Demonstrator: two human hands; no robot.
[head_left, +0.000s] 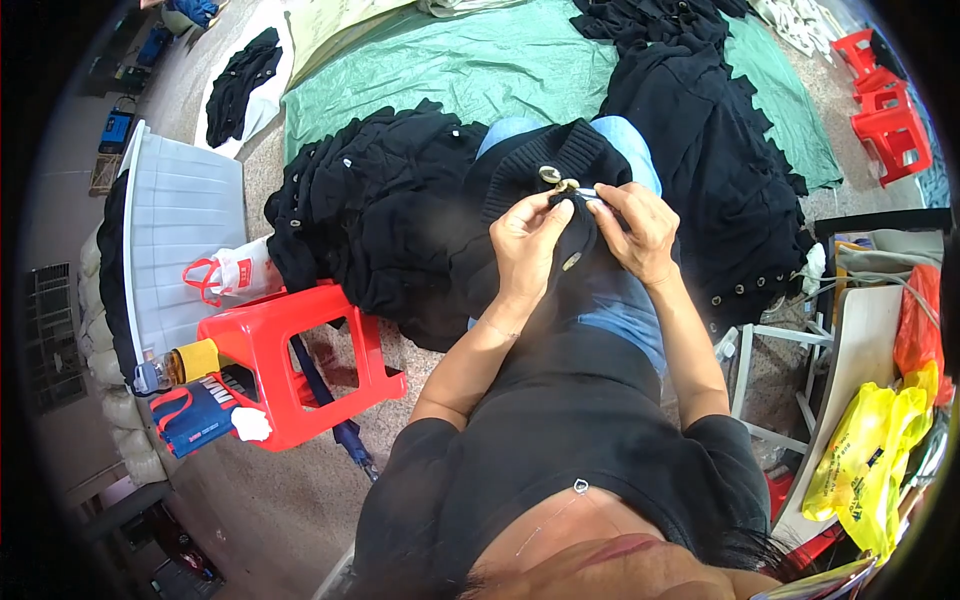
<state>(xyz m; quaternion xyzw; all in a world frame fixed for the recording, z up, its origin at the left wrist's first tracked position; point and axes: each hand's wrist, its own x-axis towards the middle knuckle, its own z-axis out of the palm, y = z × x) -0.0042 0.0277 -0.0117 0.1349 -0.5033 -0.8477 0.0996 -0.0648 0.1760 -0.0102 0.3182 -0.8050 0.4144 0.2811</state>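
Note:
A black knit garment [545, 150] with a ribbed band lies over my lap. Its shiny buttons show near my fingers, one button [549, 174] just beyond them and another button [571, 262] lower down. My left hand [525, 245] pinches the garment's edge between thumb and fingertips, close beside a button. In the fingers of my right hand [643, 230] is a small silvery tool [589, 194], its tip right at that edge. Its exact kind is too small to make out. Both hands nearly meet over the garment.
Heaps of black garments lie to the left [375, 200] and right [690, 150], partly on a green sheet [450, 60]. A red stool [300, 350] with a bottle stands at my left, near a pale blue bin [185, 220]. A metal frame [745, 375] and yellow bag [870, 455] are at right.

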